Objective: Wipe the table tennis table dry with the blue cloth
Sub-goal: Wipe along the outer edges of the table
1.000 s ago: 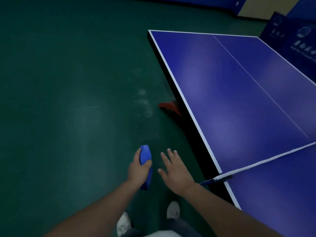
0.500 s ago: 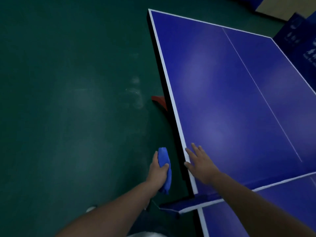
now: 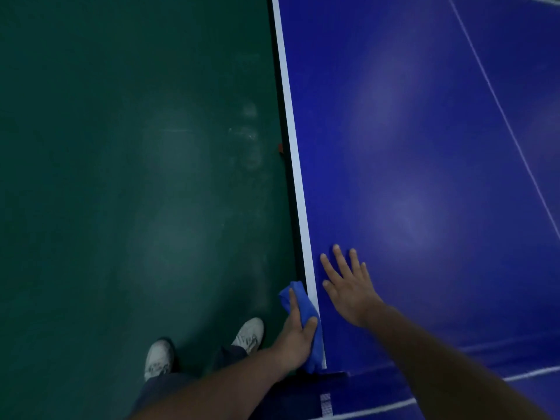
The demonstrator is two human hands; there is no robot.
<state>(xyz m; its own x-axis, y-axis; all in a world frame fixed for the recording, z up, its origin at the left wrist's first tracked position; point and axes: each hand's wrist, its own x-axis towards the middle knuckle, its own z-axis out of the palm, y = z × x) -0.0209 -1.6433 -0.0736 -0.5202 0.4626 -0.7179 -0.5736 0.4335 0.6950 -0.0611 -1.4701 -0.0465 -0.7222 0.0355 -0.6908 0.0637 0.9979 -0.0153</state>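
The blue table tennis table (image 3: 424,147) fills the right half of the view, its white side line running down to my hands. My left hand (image 3: 295,336) grips the folded blue cloth (image 3: 306,310) right at the table's left edge, the cloth lying over the white border. My right hand (image 3: 348,286) lies flat on the table top just right of the cloth, fingers straight and spread.
Dark green floor (image 3: 136,177) lies left of the table. My white shoes (image 3: 248,334) stand close to the table edge. The net (image 3: 363,398) crosses the bottom of the view. A small red part (image 3: 280,148) shows under the table edge.
I have stepped up to the table's side. My left hand brought the cloth from beside the table onto its edge. My right hand has moved further onto the top.
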